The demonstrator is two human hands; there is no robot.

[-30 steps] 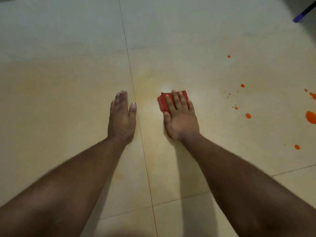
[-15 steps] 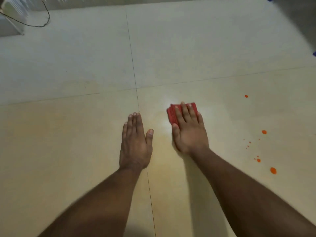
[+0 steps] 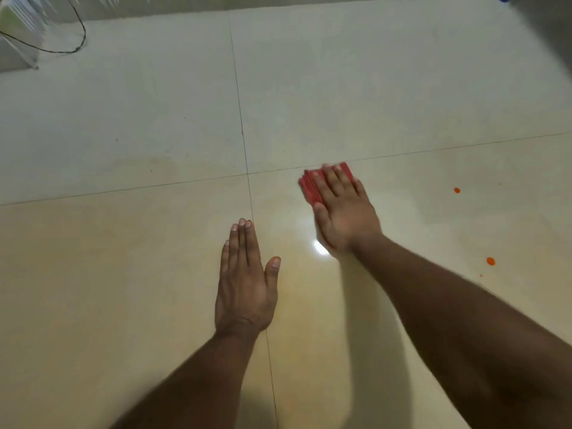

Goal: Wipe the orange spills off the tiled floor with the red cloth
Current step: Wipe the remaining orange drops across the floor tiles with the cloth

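The tiled floor (image 3: 371, 88) is filling the view, its dark grout lines crossing just left of the cloth. The left hand (image 3: 246, 286) is lying flat on the floor, fingers straight and together, holding nothing. The right hand (image 3: 343, 209) is pressing straight fingers onto the folded red cloth (image 3: 309, 188), which is lying on the floor beside a grout line. Two orange spills (image 3: 490, 261) are sitting well apart to the right of the cloth.
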